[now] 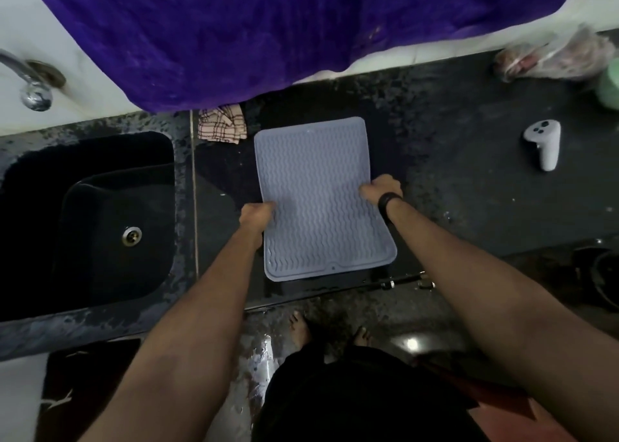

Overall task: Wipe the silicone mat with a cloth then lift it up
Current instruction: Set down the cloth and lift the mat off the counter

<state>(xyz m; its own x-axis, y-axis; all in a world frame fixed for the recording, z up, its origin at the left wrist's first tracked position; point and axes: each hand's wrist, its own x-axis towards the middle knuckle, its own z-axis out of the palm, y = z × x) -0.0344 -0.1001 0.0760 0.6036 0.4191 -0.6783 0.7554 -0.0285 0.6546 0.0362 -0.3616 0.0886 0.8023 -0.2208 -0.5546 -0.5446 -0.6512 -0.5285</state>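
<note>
Both hands hold the grey silicone mat (321, 200) by its long edges: the left hand (257, 216) has its grip curled round the left edge, the right hand (382, 188) round the right. The mat is over the dark table (469, 180), its near end past the table's front edge; the checked cloth (221, 123) lies folded beside its far left corner.

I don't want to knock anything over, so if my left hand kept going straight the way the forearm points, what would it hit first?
Probably the checked cloth at the back of the counter. Your left hand grips the silicone mat by its left edge, pointing up and slightly right; depth is unclear.
</note>
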